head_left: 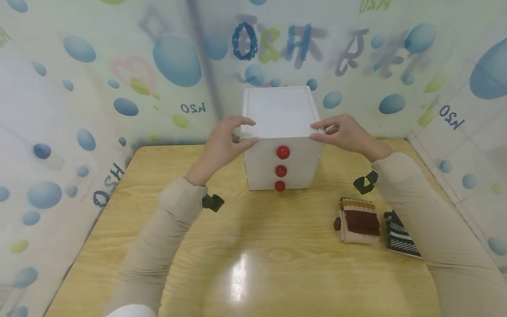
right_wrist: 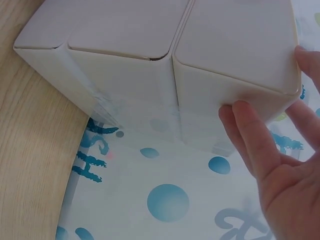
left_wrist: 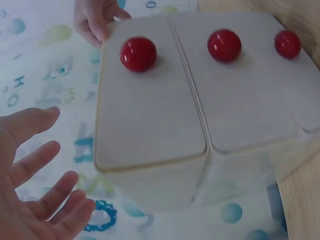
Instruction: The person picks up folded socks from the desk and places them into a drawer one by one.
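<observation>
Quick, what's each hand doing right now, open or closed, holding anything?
Left hand: open, fingers spread, holding nothing.
Right hand: open, fingers touching the white box near its top corner.

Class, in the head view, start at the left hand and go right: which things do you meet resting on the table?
White drawer unit → folded brown-and-beige cloth → dark striped cloth.
</observation>
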Demonstrator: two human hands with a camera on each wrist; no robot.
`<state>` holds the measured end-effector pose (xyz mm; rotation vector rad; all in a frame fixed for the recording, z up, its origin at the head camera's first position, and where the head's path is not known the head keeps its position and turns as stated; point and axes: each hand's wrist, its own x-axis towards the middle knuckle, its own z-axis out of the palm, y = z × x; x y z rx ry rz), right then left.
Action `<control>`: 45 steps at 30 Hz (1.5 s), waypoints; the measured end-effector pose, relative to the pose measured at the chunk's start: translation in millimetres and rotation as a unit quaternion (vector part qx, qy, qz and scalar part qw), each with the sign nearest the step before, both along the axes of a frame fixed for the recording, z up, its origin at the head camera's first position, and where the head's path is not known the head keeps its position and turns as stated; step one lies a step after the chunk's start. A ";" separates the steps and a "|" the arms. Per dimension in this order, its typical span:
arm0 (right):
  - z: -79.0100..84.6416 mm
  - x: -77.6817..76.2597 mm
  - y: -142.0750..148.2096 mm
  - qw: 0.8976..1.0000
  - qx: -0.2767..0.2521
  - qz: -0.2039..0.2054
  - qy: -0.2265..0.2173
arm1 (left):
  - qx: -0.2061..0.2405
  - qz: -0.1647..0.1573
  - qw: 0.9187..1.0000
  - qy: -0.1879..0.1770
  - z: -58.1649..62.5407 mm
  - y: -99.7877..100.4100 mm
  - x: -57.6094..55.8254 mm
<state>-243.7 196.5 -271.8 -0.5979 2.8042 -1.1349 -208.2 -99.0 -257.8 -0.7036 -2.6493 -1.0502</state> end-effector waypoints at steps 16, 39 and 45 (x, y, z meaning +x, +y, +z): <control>-1.2 -1.8 1.3 1.000 0.002 0.003 0.000 | -0.033 0.012 0.987 -0.160 -3.5 -7.1 -27.8; 2.2 3.5 -1.8 1.000 0.006 0.001 -0.011 | -0.035 0.010 0.974 -0.225 4.7 -7.7 -42.3; 3.6 5.2 -3.0 1.000 0.011 0.002 -0.011 | -0.026 0.011 0.973 -0.229 4.9 -8.4 -43.8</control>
